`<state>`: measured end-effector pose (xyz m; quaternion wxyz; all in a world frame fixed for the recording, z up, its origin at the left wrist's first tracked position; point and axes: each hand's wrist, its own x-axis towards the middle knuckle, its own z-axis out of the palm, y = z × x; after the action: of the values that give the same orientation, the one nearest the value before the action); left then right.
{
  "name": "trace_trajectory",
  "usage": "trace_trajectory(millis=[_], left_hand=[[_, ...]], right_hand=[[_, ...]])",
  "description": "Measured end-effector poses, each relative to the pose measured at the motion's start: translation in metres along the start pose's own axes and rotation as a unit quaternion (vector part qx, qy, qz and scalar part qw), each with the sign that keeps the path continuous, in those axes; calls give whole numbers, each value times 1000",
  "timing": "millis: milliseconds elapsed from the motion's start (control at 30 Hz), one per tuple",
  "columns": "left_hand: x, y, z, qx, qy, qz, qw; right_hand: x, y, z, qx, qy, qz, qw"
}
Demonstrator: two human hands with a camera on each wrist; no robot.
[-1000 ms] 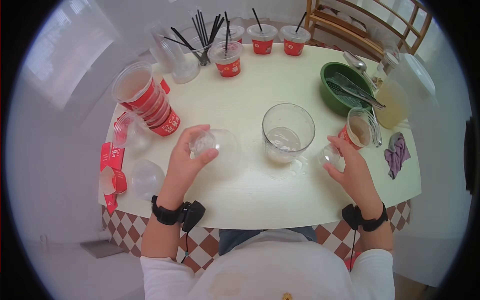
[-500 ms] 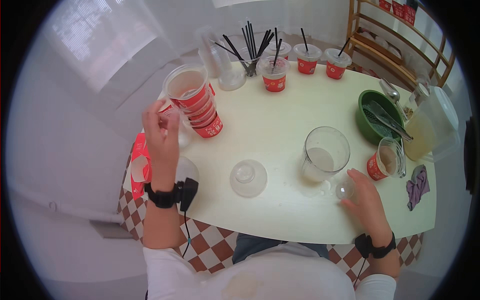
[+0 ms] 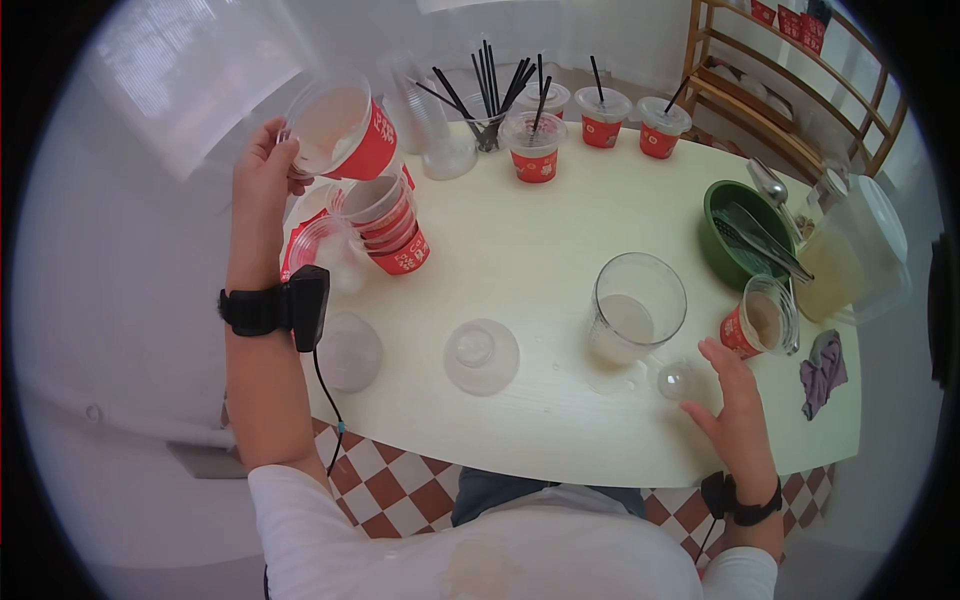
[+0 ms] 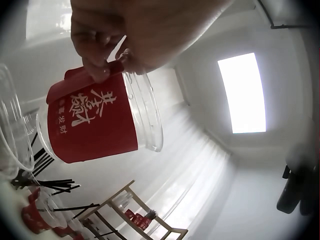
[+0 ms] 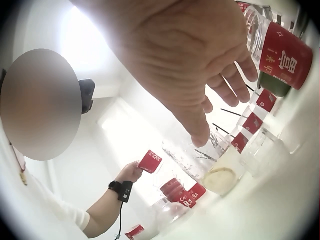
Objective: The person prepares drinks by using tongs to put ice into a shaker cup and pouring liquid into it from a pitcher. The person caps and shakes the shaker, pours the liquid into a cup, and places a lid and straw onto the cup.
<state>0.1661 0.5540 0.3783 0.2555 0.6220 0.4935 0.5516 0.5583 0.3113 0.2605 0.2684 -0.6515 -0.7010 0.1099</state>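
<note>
My left hand [image 3: 262, 172] grips a clear plastic cup with a red paper sleeve [image 3: 372, 145] by its rim side, raised above the stack of red-sleeved cups [image 3: 402, 258]. In the left wrist view, the fingers pinch the sleeved cup [image 4: 95, 125] at the sleeve's edge. Over the table's right side, my right hand [image 3: 742, 415] has its fingers extended and thumb apart, holding nothing. A small clear cup [image 3: 676, 381] stands just left of that hand. Close by are a large glass [image 3: 625, 335] of cloudy liquid and a red-sleeved cup [image 3: 735, 335].
A clear domed lid [image 3: 482, 358] lies mid-table, another clear lid [image 3: 350, 352] left of it. Behind stand black straws [image 3: 487, 85] and lidded drinks [image 3: 535, 165]. At right are a green basin [image 3: 722, 250], a pitcher [image 3: 845, 265] and a purple cloth [image 3: 824, 375].
My left hand let go of the clear domed lid, moved left and up to the stack, and lifted its top cup away. My right hand let go of the small clear cup, staying beside it.
</note>
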Motion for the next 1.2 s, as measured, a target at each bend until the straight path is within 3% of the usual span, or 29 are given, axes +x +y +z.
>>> trace_trajectory(millis=[33, 167, 233, 333, 467, 533, 567, 633, 700, 767, 833, 967, 1033, 1200], left_hand=[[-9, 4, 8, -1, -1, -5, 1000], [-49, -2, 78, -89, -173, -82, 977], [-70, -11, 103, 21, -288, -127, 949], [-85, -37, 126, 46, -338, -160, 926], [-93, -47, 128, 18, -334, -190, 923], [-96, -52, 126, 184, -261, -27, 947], [-100, -36, 122, 182, -262, -28, 947], [-119, -2, 105, 151, -220, 57, 962], [-156, 5, 108, -102, -297, 9, 950], [-195, 8, 123, -197, -415, -99, 883], [-215, -8, 145, -225, -415, -178, 863], [-220, -12, 174, -309, -364, -177, 861], [-214, 0, 174, -388, -362, -225, 817], [-206, 15, 182, -486, -323, -218, 782]], right_hand=[[1, 0, -2, 14, -2, 10, 1000], [13, -1, -4, 42, -8, 8, 999], [22, -4, 0, 73, -24, 0, 997], [32, -8, 3, 99, -59, -3, 993], [45, -8, 4, 124, -95, -5, 988], [49, -8, 9, 146, -98, 6, 984], [52, -7, 10, 170, -99, 15, 980], [57, -10, 9, 168, -113, 31, 979], [60, -9, 11, 169, -128, 46, 976], [63, -1, 19, 187, -135, 35, 972], [65, 5, 28, 210, -130, 22, 969], [69, -3, 31, 215, -75, 6, 974], [73, -15, 23, 194, -51, -9, 980], [90, -32, 2, 186, 14, -36, 982]])
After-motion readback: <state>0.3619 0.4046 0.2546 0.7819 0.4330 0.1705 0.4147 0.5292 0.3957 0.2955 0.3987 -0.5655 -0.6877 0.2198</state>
